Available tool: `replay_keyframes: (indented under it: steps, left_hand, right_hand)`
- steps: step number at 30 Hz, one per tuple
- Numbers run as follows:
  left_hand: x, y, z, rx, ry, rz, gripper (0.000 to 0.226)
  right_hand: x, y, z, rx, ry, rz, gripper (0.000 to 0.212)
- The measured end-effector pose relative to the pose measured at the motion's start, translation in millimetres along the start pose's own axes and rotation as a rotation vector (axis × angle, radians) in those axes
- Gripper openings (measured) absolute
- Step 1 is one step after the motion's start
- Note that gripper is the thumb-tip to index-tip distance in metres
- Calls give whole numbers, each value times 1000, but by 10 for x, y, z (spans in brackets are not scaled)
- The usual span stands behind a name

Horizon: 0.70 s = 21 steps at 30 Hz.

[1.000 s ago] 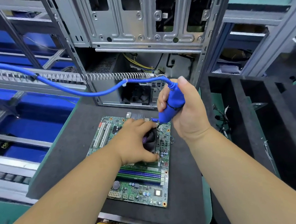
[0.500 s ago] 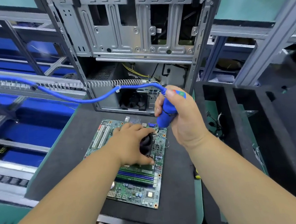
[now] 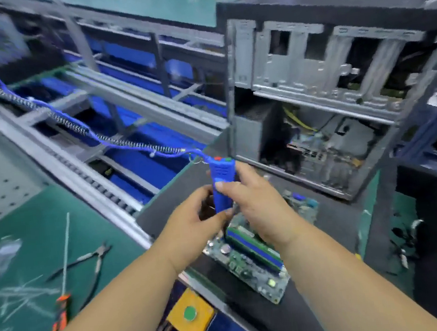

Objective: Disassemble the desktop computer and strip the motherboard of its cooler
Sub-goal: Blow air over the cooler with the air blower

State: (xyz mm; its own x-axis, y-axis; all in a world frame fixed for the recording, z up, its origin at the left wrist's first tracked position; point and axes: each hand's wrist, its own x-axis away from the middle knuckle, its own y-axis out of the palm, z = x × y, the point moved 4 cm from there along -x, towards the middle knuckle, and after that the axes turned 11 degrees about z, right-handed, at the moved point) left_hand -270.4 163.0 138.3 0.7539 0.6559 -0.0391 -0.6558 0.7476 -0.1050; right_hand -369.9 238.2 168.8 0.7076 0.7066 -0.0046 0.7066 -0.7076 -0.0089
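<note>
While the right hand grips the blue electric screwdriver upright above the motherboard, the left hand pinches its lower end, probably to steady the bit; the board lies flat on the bench before the open case

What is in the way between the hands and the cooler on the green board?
The blue electric screwdriver is: the right hand grips it upright over the motherboard, and the left hand touches its lower end. The hands hide the cooler, so I cannot tell more.
</note>
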Motion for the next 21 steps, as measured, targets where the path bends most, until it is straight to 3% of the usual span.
replay_keyframes:
  steps: [2, 5, 8, 10, 14, 21]
  left_hand:
    - [76, -306, -145, -62, -35, 68, 36]
    - [148, -827, -427, -242, -95, 227, 28]
    - [189, -1386, -741, -437, -191, 373, 15]
    - [226, -1800, -969, -603, -316, 444, 18]
    - [313, -2612, -1272, -857, -478, 512, 27]
    - [360, -3465, -1636, -954, -533, 566, 20]
  right_hand:
    - [-56, 205, 70, 236, -19, 0, 35]
    - [-137, 466, 196, 310, 52, 18, 47]
    - [-163, 730, 307, 329, 122, -3, 42]
    - [-175, 901, 354, 332, 142, -17, 33]
    - [-234, 1263, 390, 339, 190, 0, 26]
    - [-359, 2064, 490, 325, 270, -47, 21]
